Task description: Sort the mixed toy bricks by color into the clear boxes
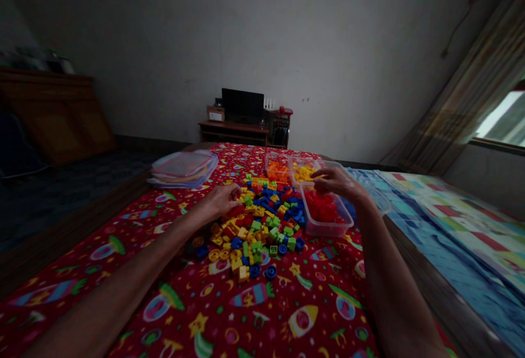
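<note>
Right hand [339, 182] over back of clear box [328, 230] of red bricks [320, 209]; fingers bent down, cannot tell on what. Left hand [225, 199] beside mixed brick heap [262, 221], fingers curled, hold unclear. Best worked low, inside the rim, colours unmixed. Worktop cloth [221, 322] red, rocket-printed. Room dim; dark monitor [243, 105], pale wall [348, 63].

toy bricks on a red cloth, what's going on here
A person's left hand is at the left edge of a pile of mixed toy bricks; the right hand hangs over a clear box of red bricks. Beyond it, orange bricks and yellow bricks lie in other boxes. I can't tell whether either hand holds anything.
</note>
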Available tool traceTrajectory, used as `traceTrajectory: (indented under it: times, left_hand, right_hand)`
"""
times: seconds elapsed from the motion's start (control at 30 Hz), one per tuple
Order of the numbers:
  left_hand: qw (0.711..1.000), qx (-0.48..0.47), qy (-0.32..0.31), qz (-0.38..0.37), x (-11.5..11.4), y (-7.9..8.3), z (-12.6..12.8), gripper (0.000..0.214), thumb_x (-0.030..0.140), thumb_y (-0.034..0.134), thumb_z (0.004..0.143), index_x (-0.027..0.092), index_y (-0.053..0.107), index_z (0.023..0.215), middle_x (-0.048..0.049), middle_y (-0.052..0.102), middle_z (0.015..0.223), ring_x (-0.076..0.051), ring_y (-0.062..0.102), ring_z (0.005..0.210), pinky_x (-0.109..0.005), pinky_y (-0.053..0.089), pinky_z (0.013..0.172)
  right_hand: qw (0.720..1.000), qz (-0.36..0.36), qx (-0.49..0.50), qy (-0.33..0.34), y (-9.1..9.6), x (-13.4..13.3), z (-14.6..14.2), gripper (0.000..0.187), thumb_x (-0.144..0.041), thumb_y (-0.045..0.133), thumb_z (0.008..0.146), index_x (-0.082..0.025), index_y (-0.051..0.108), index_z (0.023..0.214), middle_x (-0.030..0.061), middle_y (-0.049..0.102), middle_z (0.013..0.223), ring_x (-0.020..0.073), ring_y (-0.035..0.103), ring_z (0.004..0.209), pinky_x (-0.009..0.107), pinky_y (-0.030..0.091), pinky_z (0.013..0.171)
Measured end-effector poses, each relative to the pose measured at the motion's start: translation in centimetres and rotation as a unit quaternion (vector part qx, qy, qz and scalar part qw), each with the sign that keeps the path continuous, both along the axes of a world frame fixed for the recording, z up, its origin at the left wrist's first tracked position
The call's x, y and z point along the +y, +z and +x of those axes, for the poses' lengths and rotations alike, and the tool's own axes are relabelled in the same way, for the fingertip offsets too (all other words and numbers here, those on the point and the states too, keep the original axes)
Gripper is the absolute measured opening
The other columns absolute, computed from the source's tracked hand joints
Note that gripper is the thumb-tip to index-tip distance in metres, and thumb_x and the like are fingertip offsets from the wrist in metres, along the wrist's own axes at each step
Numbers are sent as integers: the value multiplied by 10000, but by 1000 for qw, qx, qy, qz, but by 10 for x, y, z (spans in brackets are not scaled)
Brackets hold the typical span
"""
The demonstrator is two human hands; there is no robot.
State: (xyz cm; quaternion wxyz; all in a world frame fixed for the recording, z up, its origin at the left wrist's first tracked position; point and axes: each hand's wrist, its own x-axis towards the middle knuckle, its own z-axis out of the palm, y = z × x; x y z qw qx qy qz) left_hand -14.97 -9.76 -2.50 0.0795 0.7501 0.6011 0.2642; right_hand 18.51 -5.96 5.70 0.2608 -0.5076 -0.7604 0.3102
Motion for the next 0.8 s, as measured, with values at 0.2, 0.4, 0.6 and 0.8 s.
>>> traceTrajectory:
  times: [0.2,0.4,0.6,0.8]
  left_hand:
    - [1000,-10,-18,-18,4,-3,-4,338,479,567,663,186,666,799,-25,679,704,-188,615,675,-251,457,591]
    - [999,-27,-17,-25,-1,4,-4,360,525,569,678,197,666,790,-45,712,784,-216,639,742,-283,479,660]
    - [997,-69,-8,-24,-2,6,-3,306,463,602,644,184,615,771,-30,680,742,-199,631,706,-288,483,657]
    - [992,-126,-21,8,3,2,-2,285,424,611,625,190,567,782,-16,648,735,-181,608,676,-286,487,618]
  right_hand:
    - [950,157,-259,-77,7,-2,5,271,-266,527,853,-136,709,1005,111,720,858,186,658,771,263,468,697]
    - [937,253,-240,-33,-2,-9,-24,248,-188,492,833,-160,699,967,81,700,817,142,589,699,231,389,625]
    - [926,253,-266,84,-21,-28,-73,253,-107,436,824,-149,676,892,67,669,773,106,513,607,225,310,548]
    - [889,220,-383,120,-37,-35,-85,205,-151,475,842,-143,671,902,119,681,917,182,601,778,259,381,619]
